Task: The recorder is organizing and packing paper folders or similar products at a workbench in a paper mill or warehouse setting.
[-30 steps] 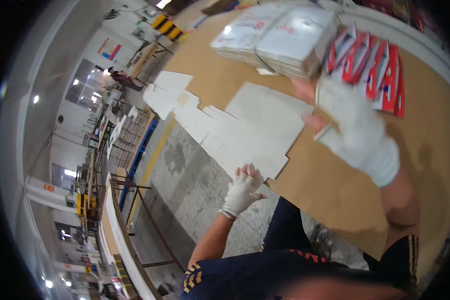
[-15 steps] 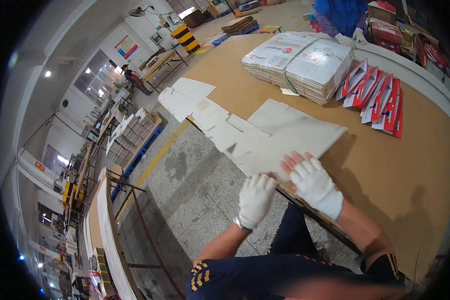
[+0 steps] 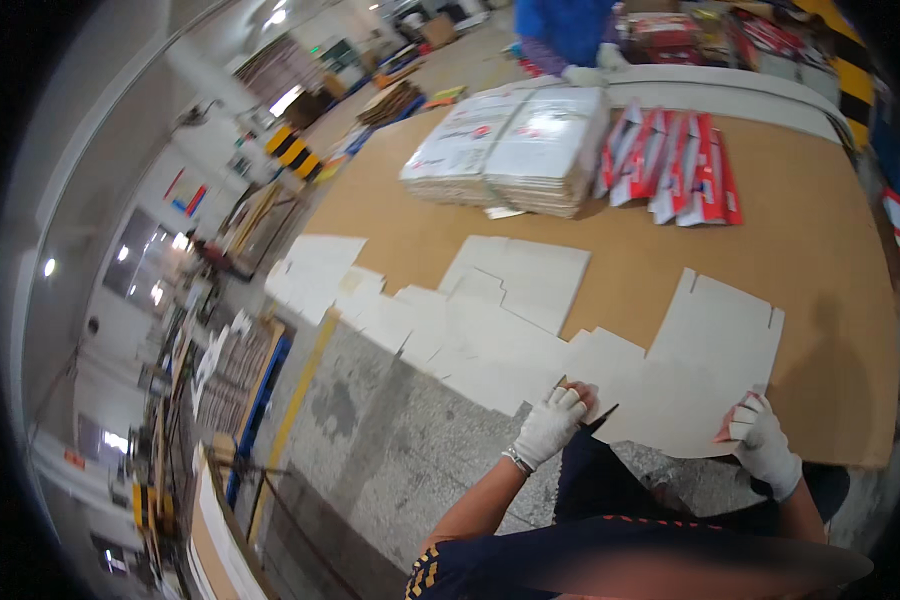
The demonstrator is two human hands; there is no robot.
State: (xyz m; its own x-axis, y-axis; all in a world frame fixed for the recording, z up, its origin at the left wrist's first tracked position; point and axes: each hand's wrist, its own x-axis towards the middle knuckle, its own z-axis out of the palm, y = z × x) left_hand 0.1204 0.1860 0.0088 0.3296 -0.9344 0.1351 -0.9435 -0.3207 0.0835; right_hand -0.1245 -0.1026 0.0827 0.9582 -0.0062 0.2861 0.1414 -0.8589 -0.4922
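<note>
Flat white die-cut cardboard blanks lie overlapping along the near edge of a big brown-topped table [image 3: 530, 225]. My right hand [image 3: 763, 447], in a white glove with bare fingertips, pinches the near right corner of the nearest blank [image 3: 715, 350], which has slots in its far and right sides. My left hand [image 3: 558, 418], gloved the same way, has its fingers curled at the near left edge of the cardboard. A narrow dark shape shows beside those fingers; whether it is a tool or a gap I cannot tell. Another blank [image 3: 530, 285] lies farther back.
A strapped stack of white printed cardboard [image 3: 510, 145] stands at the table's far side. Beside it are several folded red and white cartons [image 3: 675, 170]. Across the table stands a person in blue [image 3: 565, 35] with gloved hands. Pallet stacks [image 3: 235, 375] stand on the floor to the left.
My hands have moved apart, the right one far to the right. The nearest blank now spreads to the right, where bare brown tabletop was. The view has turned, shifting the stack and cartons left.
</note>
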